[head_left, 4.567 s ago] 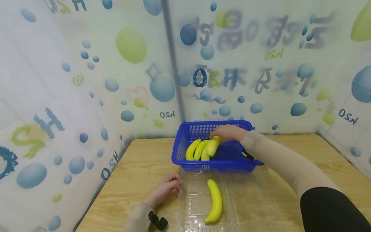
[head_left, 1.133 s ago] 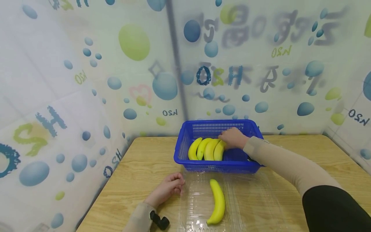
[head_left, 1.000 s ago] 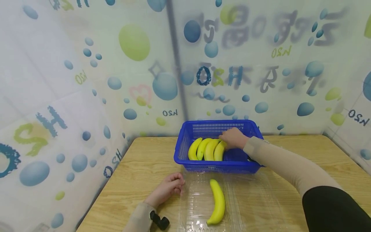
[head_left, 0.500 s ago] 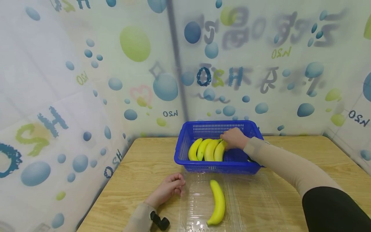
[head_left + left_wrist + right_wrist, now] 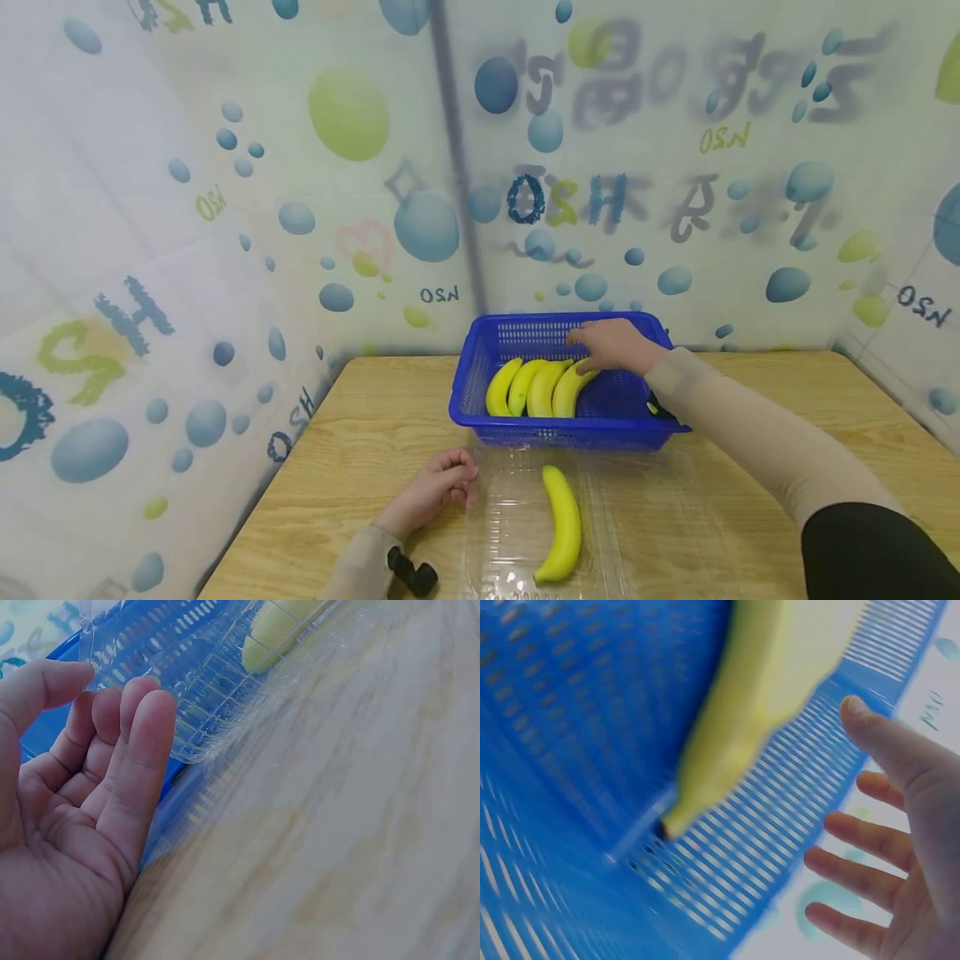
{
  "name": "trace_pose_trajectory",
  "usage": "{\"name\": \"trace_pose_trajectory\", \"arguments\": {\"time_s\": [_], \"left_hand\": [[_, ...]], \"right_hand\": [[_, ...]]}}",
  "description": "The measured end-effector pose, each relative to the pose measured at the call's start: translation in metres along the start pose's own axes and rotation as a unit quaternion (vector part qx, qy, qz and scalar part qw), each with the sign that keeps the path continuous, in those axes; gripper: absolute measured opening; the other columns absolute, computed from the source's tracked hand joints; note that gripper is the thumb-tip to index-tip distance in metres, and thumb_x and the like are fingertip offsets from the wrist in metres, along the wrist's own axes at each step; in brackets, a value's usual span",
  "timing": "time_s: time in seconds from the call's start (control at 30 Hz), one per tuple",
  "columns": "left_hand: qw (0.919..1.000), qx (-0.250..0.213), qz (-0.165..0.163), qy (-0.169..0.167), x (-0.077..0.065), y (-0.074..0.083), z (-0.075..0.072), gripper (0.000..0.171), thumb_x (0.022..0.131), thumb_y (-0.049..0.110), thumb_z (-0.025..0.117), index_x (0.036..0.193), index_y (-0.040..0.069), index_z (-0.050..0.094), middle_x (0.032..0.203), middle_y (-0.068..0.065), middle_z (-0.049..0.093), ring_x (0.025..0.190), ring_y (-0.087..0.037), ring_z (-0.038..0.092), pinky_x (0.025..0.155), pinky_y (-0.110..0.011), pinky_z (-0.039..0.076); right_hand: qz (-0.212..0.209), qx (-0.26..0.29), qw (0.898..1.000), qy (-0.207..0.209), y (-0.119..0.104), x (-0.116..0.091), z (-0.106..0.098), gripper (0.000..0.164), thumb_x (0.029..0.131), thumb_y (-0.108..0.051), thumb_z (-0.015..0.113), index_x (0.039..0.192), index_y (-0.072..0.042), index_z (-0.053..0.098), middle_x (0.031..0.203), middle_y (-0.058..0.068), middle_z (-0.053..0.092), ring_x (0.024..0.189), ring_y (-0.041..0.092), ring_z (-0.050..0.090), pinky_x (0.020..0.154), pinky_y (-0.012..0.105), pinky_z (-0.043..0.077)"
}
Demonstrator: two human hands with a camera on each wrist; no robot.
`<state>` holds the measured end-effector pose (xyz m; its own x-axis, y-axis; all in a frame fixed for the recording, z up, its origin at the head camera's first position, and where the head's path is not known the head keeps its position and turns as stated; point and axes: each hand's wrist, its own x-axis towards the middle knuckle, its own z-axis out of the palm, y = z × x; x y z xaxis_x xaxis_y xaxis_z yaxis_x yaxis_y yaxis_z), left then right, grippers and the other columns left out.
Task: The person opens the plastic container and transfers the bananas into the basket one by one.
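Note:
Several yellow bananas (image 5: 542, 392) lie side by side at the left of the blue plastic basket (image 5: 570, 423). Over the rightmost banana (image 5: 739, 712) my right hand (image 5: 617, 343) hovers with fingers spread, holding nothing; in the right wrist view a gap separates fingers and fruit. A single banana (image 5: 561, 525) lies in a clear plastic clamshell box (image 5: 504, 533) in front of the basket. My left hand (image 5: 435, 487) lies by the box's left edge, fingers loosely bent. In the left wrist view its fingertips (image 5: 154, 712) overlap the clear wall; whether they touch it is unclear.
The wooden table (image 5: 360, 425) meets a patterned wall covering (image 5: 375, 183) behind the basket. The box's transparent lid half (image 5: 660, 517) spreads to the right, faint against the wood. A black wrist device (image 5: 412, 573) sits on the left wrist.
Earlier my right hand set a banana at the right of the row in the basket. Now it has let go, lifted slightly and spread its fingers. The left hand stays put.

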<state>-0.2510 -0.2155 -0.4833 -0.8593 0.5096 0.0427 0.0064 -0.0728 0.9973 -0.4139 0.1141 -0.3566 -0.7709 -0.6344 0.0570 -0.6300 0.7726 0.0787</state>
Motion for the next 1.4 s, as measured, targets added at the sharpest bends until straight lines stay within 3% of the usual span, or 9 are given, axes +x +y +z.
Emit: {"name": "trace_pose_trajectory", "arguments": {"time_s": [0.2,0.4,0.57,0.73,0.83,1.0,1.13,1.4], "left_hand": [[1.0,-0.001,0.002,0.004,-0.001,0.0,0.001,0.01,0.095,0.005,0.05,0.087,0.011,0.051,0.074,-0.003,0.055,0.063,-0.012,0.059,0.061,-0.025,0.052],[1.0,-0.005,0.005,0.006,-0.003,0.0,0.001,0.011,0.095,0.005,0.05,0.087,0.011,0.051,0.076,0.0,0.054,0.063,-0.01,0.059,0.061,-0.025,0.052],[0.9999,0.004,-0.002,0.015,-0.005,-0.002,0.0,0.01,0.095,0.006,0.05,0.087,0.012,0.05,0.076,0.002,0.055,0.063,-0.01,0.059,0.061,-0.025,0.052],[0.9998,0.003,-0.003,0.017,-0.006,-0.001,-0.001,0.011,0.095,0.005,0.05,0.087,0.012,0.049,0.076,0.001,0.054,0.063,-0.01,0.059,0.061,-0.025,0.052],[0.9999,0.003,0.001,0.012,-0.005,0.0,0.0,0.012,0.096,0.005,0.049,0.086,0.011,0.05,0.076,0.0,0.054,0.063,-0.011,0.059,0.061,-0.025,0.051],[1.0,0.004,0.003,0.003,-0.003,0.001,0.001,0.012,0.096,0.005,0.049,0.086,0.011,0.05,0.076,0.0,0.054,0.063,-0.01,0.059,0.061,-0.024,0.051],[1.0,0.003,0.001,0.005,-0.002,0.001,0.001,0.011,0.095,0.005,0.049,0.086,0.011,0.051,0.077,0.0,0.054,0.064,-0.01,0.059,0.061,-0.024,0.052],[0.9999,0.006,-0.003,0.013,-0.001,0.0,0.003,0.01,0.096,0.006,0.05,0.087,0.011,0.05,0.075,-0.001,0.056,0.064,-0.011,0.059,0.061,-0.025,0.051]], "right_hand": [[0.01,0.044,0.998,0.037,0.0,-0.017,-0.033,0.057,0.085,-0.042,0.072,0.131,-0.012,0.059,0.125,0.01,0.062,0.105,0.028,0.062,0.084,0.046,0.051],[-0.028,0.078,0.994,0.076,-0.011,-0.038,-0.056,0.055,0.085,-0.042,0.071,0.13,-0.012,0.059,0.127,0.007,0.061,0.113,0.028,0.058,0.092,0.047,0.047],[-0.062,0.111,0.985,0.113,-0.034,-0.066,-0.058,0.052,0.085,-0.04,0.073,0.129,-0.015,0.06,0.129,0.005,0.06,0.118,0.026,0.056,0.093,0.046,0.047],[-0.103,0.154,0.973,0.138,-0.066,-0.096,-0.045,0.052,0.083,-0.039,0.075,0.128,-0.018,0.061,0.127,0.0,0.06,0.118,0.022,0.055,0.093,0.043,0.048],[-0.147,0.175,0.965,0.128,-0.085,-0.11,-0.034,0.05,0.083,-0.038,0.075,0.126,-0.018,0.061,0.127,-0.002,0.061,0.118,0.019,0.056,0.095,0.041,0.047],[-0.207,0.201,0.956,0.059,-0.108,-0.127,-0.013,0.045,0.085,-0.035,0.073,0.126,-0.019,0.062,0.129,-0.005,0.059,0.121,0.017,0.053,0.1,0.039,0.044],[-0.218,0.214,0.952,0.014,-0.118,-0.134,0.0,0.046,0.083,-0.03,0.075,0.126,-0.02,0.063,0.13,-0.004,0.058,0.121,0.017,0.053,0.1,0.037,0.043],[-0.216,0.212,0.953,-0.021,-0.128,-0.137,0.015,0.049,0.077,-0.026,0.08,0.123,-0.022,0.064,0.131,-0.001,0.058,0.121,0.015,0.052,0.1,0.034,0.043]]}}
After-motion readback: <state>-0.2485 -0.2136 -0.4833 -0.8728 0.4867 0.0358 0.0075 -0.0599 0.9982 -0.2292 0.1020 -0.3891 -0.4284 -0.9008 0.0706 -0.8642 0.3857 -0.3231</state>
